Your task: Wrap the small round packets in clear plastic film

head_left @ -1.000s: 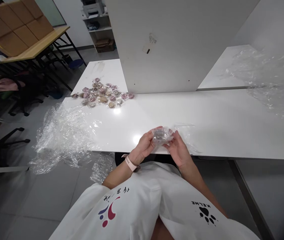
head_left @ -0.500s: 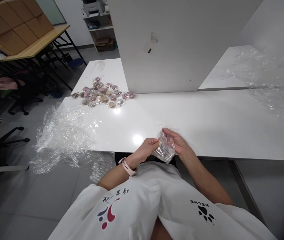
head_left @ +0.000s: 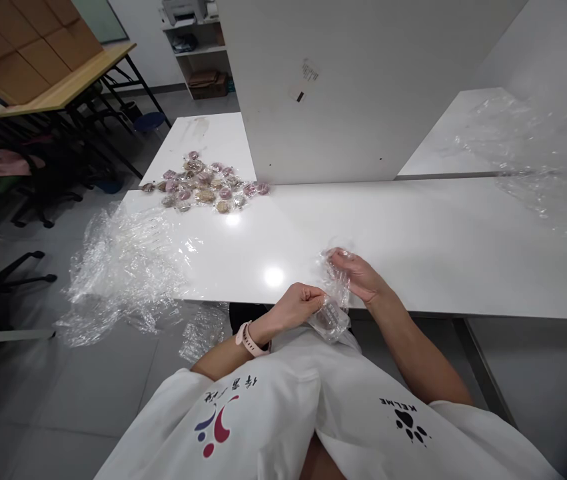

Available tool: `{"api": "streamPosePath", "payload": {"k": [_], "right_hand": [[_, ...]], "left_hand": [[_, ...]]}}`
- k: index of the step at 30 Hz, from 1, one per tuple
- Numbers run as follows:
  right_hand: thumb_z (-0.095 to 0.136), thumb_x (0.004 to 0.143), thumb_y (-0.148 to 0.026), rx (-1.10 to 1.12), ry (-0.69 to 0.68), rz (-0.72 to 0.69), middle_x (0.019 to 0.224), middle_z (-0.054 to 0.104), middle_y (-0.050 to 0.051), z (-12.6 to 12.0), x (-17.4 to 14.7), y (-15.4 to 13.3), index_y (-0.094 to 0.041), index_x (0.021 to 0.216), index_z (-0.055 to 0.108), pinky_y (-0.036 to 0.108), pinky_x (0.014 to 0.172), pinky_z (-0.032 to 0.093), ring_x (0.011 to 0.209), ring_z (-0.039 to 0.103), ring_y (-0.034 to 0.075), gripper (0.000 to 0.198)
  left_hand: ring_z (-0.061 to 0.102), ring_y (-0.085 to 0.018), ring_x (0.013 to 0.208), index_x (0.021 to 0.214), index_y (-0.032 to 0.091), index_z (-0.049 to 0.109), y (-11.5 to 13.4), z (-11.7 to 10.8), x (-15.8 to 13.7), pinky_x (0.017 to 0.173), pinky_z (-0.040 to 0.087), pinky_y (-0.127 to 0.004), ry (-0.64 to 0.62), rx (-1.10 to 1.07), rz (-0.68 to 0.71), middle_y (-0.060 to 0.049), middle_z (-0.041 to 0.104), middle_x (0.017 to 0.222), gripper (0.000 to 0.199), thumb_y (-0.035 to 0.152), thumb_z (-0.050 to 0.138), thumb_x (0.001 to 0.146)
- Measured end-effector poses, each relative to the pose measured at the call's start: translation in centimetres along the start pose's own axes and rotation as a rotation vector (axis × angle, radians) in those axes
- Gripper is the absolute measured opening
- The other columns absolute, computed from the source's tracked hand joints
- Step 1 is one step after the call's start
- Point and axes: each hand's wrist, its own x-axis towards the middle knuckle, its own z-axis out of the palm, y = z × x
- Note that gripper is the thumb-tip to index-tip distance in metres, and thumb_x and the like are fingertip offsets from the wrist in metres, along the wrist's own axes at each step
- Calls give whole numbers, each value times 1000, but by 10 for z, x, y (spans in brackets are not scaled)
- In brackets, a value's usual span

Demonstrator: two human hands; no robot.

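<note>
A clear plastic bag (head_left: 330, 319) stretches between my two hands at the table's front edge. My left hand (head_left: 299, 305), with a pink watch on its wrist, pinches the bag's near part. Higher and to the right, my right hand (head_left: 358, 273) grips the far end, and crinkled film sticks out past its fingertips. Whether anything lies inside the bag I cannot make out. Further left on the white table (head_left: 413, 247) lies a spread of small wrapped pieces (head_left: 206, 195), purple and brownish, each in clear film.
A heap of clear plastic bags (head_left: 128, 267) hangs over the table's left end. More clear film (head_left: 538, 160) lies at the right. A tall white panel (head_left: 343, 93) stands at the table's back. Cardboard boxes (head_left: 38, 60) sit on a wooden table at the far left.
My hands have moved apart, the right one up and away, the left slightly down. The plastic bag between them is drawn out longer.
</note>
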Motion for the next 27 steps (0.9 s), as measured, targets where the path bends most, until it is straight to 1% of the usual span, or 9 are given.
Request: {"api": "streamPosePath", "payload": {"k": [2, 4, 7, 10, 13, 16, 20, 24, 27], "right_hand": [[80, 78, -45, -137, -34, -179, 110, 72, 2, 3, -10, -12, -21, 85, 68, 24, 71, 52, 86, 65, 13, 27], [67, 90, -47, -327, -131, -338, 113, 71, 4, 11, -25, -19, -22, 86, 66, 30, 83, 53, 100, 65, 16, 25], [52, 100, -35, -742, -374, -549, 108, 72, 6, 28, -49, -13, -22, 92, 63, 37, 90, 53, 103, 65, 19, 18], [44, 99, -15, -1199, -509, -849, 125, 67, 9, 39, -62, 6, -21, 104, 64, 45, 99, 51, 119, 59, 23, 22], [36, 92, 4, -1555, -422, -1062, 143, 57, 7, 35, -65, 16, -21, 127, 60, 51, 109, 45, 139, 43, 26, 48], [35, 88, 10, -1717, -250, -1137, 151, 50, 5, 22, -64, 11, -25, 137, 55, 44, 98, 55, 144, 38, 27, 64], [42, 87, 9, -1766, -15, -1208, 150, 50, 10, 4, -61, 7, -28, 136, 58, 33, 74, 59, 124, 56, 27, 64], [55, 88, 2, -1709, 57, -1440, 133, 63, 13, -15, -53, 22, -27, 141, 54, 31, 74, 58, 102, 66, 21, 61], [59, 90, -5, -1605, 156, -1470, 126, 67, 10, -42, -41, 24, -28, 139, 56, 29, 80, 58, 102, 68, 19, 54]], "left_hand": [[40, -9, 51, 55, 16, 49, -9, -8, 5, 51, 31, -22, 71, -10, -42, 4, 40, 51, 39, 41, 66, 81], [34, -6, 48, 51, 18, 42, -15, -17, 14, 48, 28, -21, 167, -58, -86, 5, 36, 49, 42, 37, 70, 76], [35, -6, 47, 51, 18, 42, -19, -28, 32, 47, 31, -21, 263, -270, -194, 5, 40, 49, 38, 31, 70, 73], [44, -10, 49, 59, 18, 52, -16, -34, 47, 49, 40, -24, 206, -451, -291, 2, 50, 53, 24, 27, 68, 75], [51, -12, 53, 74, 17, 61, -10, -35, 54, 56, 47, -27, 139, -504, -303, 1, 56, 59, 11, 24, 66, 80], [61, -16, 63, 79, 16, 65, -6, -30, 52, 67, 52, -32, 123, -533, -276, -2, 62, 65, 8, 23, 66, 82], [62, -16, 64, 72, 15, 66, 1, -17, 50, 64, 52, -29, 171, -522, -212, -4, 65, 66, 18, 31, 73, 78], [56, -12, 56, 66, 14, 66, 8, -5, 48, 56, 46, -24, 300, -301, -87, -1, 61, 59, 33, 44, 75, 78], [64, -15, 64, 77, 15, 71, 6, -6, 42, 63, 52, -27, 498, 13, 82, -3, 68, 68, 36, 49, 65, 87]]}}
